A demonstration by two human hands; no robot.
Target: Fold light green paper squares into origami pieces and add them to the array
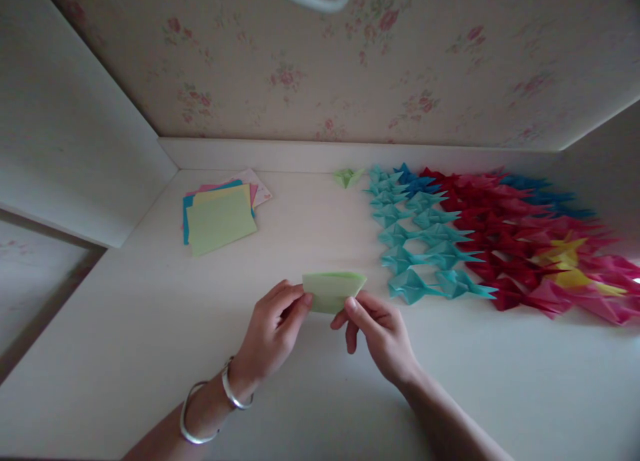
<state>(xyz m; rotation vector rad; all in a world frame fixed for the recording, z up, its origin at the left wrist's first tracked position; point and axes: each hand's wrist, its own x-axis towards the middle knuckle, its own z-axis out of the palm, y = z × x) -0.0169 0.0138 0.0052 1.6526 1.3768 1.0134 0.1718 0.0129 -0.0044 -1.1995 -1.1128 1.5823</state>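
Note:
A folded sheet of light green origami paper (330,289) is held above the white desk, between both hands. Its right end tapers to a slanted point, and a fold line runs along the top. My left hand (274,324), with two silver bangles on the wrist, pinches the paper's left edge between thumb and fingers. My right hand (380,331) grips the lower right part, thumb in front and fingers curled behind. The back layers of the paper are hidden from view.
A stack of coloured paper sheets (220,221) lies at the left back, light green on top. One green paper crane (349,177) sits near the wall. Rows of teal cranes (410,284), then red cranes (505,293), pink, blue and yellow ones cover the right side.

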